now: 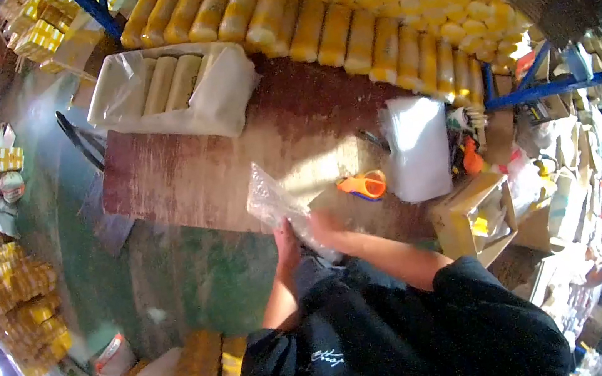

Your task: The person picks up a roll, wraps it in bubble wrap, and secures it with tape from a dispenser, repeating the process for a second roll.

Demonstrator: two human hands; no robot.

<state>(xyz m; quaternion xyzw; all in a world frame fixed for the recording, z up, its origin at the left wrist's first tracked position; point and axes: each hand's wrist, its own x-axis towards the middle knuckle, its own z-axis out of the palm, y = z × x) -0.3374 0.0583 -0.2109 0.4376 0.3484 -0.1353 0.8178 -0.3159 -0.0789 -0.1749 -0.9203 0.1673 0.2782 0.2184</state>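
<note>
My left hand [287, 243] is closed on the lower left edge of a clear bubble-wrap bag [268, 193], with the thumb on top. The bag tilts up in front of me, over the table's near edge. Against its right side is my right hand [325, 231], blurred by motion, so its fingers do not show clearly. What the bag contains, if anything, I cannot make out. To the right of my hands, an orange and blue tape dispenser [363, 186] lies on the worn reddish-brown table [183, 178].
A white-lined box [143, 122] with pale rolls stands at the table's back left. Yellow-wrapped rolls [220, 13] line the back. White plastic sheeting [418, 147] lies at the right, near an open cardboard box [476, 216]. A blue rack beam [574, 85] crosses the right side.
</note>
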